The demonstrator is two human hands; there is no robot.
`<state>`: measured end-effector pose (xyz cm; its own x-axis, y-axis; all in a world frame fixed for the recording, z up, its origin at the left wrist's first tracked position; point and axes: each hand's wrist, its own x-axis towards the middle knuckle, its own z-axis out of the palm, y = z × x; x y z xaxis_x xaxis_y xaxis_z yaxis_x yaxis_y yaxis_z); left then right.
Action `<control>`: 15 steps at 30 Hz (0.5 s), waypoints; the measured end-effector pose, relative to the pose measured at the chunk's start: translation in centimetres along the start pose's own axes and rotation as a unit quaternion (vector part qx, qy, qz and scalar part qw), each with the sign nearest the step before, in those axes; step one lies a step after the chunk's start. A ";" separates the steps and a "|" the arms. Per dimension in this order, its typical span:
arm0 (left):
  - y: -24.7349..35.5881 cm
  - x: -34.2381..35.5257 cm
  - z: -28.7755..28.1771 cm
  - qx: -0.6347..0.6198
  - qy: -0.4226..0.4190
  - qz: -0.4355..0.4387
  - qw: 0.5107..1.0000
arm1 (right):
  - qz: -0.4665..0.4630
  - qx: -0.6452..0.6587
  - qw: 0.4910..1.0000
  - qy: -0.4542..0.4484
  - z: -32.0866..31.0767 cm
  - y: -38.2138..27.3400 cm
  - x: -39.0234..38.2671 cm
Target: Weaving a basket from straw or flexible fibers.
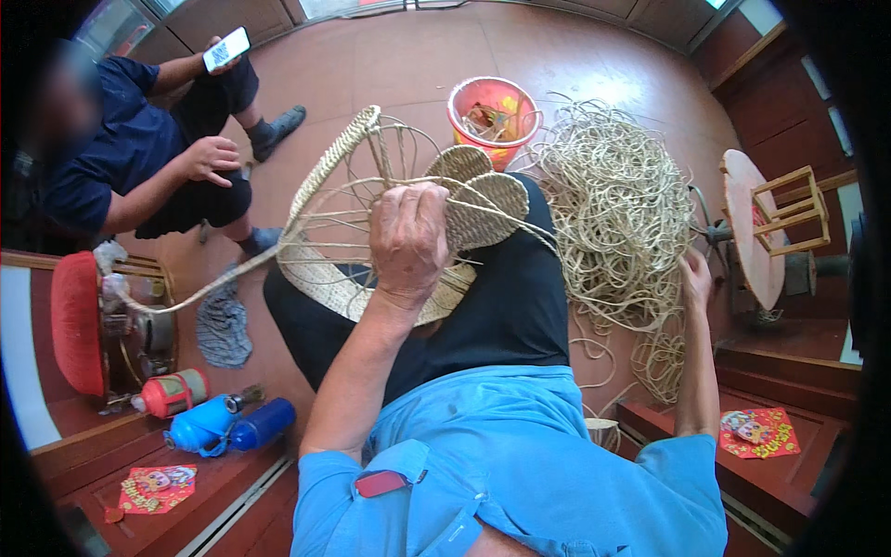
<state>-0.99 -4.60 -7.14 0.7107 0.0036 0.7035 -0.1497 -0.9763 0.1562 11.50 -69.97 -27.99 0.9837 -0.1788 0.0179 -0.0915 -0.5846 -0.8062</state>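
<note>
A half-woven rattan basket frame (334,186) rests on my lap, its bare ribs curving up and a woven band along its lower edge. My left hand (408,237) is closed on the ribs and woven flaps at the middle of the frame. My right hand (694,278) reaches out to the right, fingers around thin rattan strands at the edge of a big loose pile of rattan cane (617,204) on the floor.
A red bucket (492,111) with scraps stands beyond the basket. A person in dark blue (139,158) sits at the left holding a phone. Blue and red flasks (218,418) lie at lower left. A round wooden stool (756,232) lies tipped at the right.
</note>
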 end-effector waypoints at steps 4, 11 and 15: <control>-1.2 -0.9 0.4 -0.050 0.018 -0.037 0.998 | -0.256 0.014 0.962 -0.099 14.8 -35.4 -5.9; -0.8 -0.2 0.0 -0.069 0.013 -0.055 0.996 | -0.479 -0.121 0.841 -0.220 24.6 -47.8 -8.9; -0.4 -0.8 -0.1 -0.092 0.007 -0.064 0.994 | -0.502 -0.051 0.846 -0.174 25.6 -46.1 -9.2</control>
<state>-1.52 -4.20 -7.68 0.7220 0.1292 0.6798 -0.1832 -0.9117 0.3678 10.61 -21.16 -6.11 0.5575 0.6817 0.4737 0.8215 -0.3709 -0.4330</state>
